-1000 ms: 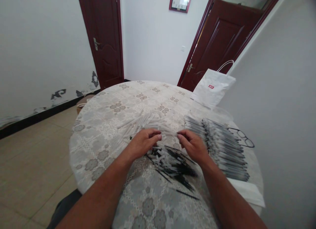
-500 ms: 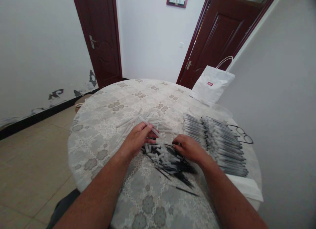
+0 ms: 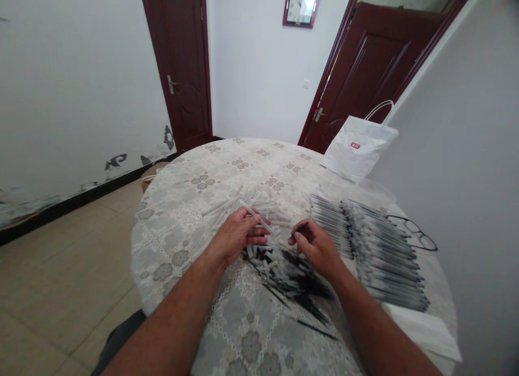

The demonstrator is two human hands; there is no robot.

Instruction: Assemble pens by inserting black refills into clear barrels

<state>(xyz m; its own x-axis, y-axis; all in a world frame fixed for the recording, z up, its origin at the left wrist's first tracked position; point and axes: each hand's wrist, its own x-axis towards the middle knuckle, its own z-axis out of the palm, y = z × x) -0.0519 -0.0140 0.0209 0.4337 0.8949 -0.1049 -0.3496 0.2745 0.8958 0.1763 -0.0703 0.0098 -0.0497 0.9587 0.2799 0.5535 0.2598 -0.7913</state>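
My left hand is closed on a whitish translucent tube, pinched between thumb and fingers and slanting down to the right. Beside it, my right hand has its fingertips together on a thin black stick, mostly hidden by the fingers. Just beyond my left hand lies a loose pile of similar whitish tubes. Below both hands is a heap of black sticks mixed with short white pieces. One black stick lies apart, nearer to me.
Right of my hands, rows of filled tubes with dark ends lie side by side. Eyeglasses, a folded white sheet and a white paper bag are on the round table with its patterned cloth.
My right hand has lifted from the black sticks and turned, its fingertips now pinching a thin black stick. My left hand keeps the tube. The whole view has shifted slightly.
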